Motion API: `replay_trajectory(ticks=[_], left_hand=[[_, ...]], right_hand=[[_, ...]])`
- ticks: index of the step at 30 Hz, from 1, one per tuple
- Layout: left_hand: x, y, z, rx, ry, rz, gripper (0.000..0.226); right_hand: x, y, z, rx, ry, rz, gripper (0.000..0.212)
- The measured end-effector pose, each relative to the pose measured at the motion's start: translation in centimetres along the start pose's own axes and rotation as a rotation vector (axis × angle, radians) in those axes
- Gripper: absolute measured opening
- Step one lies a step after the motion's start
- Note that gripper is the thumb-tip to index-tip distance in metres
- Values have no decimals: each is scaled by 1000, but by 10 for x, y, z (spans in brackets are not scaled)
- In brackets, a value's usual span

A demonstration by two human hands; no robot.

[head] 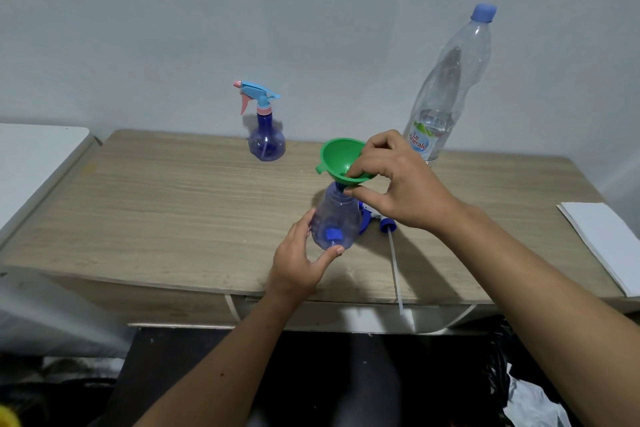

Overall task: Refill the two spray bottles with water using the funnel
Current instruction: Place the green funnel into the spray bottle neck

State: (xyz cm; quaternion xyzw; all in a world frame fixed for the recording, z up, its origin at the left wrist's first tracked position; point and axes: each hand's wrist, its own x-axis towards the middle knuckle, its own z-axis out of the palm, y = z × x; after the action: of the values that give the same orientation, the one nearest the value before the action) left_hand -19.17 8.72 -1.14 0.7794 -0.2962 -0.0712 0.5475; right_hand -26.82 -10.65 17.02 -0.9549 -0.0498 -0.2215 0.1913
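Head view: I have the open bottle [335,218] standing near the middle of the surface [173,204], its spray head [372,218] lying just behind it to the right with the dip tube running toward the near edge. My left hand [298,260] wraps the bottle's lower body from the near left, thumb across the front. My right hand [398,180] pinches the right rim of the green funnel [341,159], whose spout sits in the bottle's neck; the funnel leans slightly.

I judge the bottle light and thin-walled, apt to tip or dent if squeezed, so the low grip around its widest part suits it. The funnel looks like stiff, light plastic, top-heavy on the narrow neck; the rim is the sensible hold.

The water bottle [446,90], capped and roughly a third full, stands at the far right, just beyond my right hand. It will likely be soft-sided and slick; mid-body is where I would take it. The second spray bottle [265,128], head still on, stands far left of centre, well apart from both hands. White paper [602,239] lies at the right edge.
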Motion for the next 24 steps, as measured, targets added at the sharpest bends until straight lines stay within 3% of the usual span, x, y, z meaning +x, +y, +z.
replay_trajectory(ticks=[24], left_hand=[[1, -11, 5, -24, -29, -35, 97]], right_hand=[[-7, -5, -11, 92, 106, 56, 38]])
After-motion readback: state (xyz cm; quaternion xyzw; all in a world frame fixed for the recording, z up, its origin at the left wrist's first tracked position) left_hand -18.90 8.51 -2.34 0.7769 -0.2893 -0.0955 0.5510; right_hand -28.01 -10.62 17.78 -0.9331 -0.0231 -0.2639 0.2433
